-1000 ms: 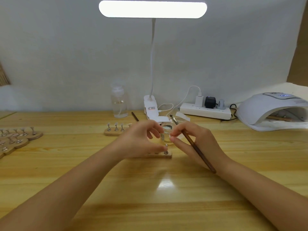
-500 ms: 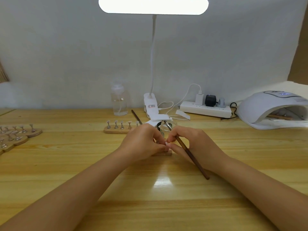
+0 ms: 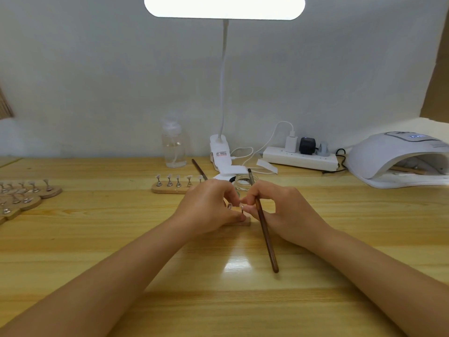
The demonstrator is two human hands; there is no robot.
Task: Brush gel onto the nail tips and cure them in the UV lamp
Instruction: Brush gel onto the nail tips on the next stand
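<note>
Left hand [image 3: 209,207]: fingers curl on the wooden stand [image 3: 243,222]; we keep it steady.
Right hand [image 3: 286,212]: pinches the brush [image 3: 264,229], fingertips at a nail tip [image 3: 241,206].
Gel jar [image 3: 243,182]: at 12 o'clock, just behind the hands.
UV lamp [image 3: 379,156]: at 2 o'clock, well apart.

A small nail-art work station, set up against a plain white backdrop. The glossy light-wood tabletop [image 3: 97,239] carries a white dome-shaped UV nail lamp [image 3: 388,154] well to the right of the grips, and a white clip-on desk lamp with a bright oblong head [image 3: 224,7] stands beyond them. Wooden strips of little metal stands bearing clear nail tips [image 3: 173,184] sit to their left, with a white power strip [image 3: 300,160] behind.
</note>
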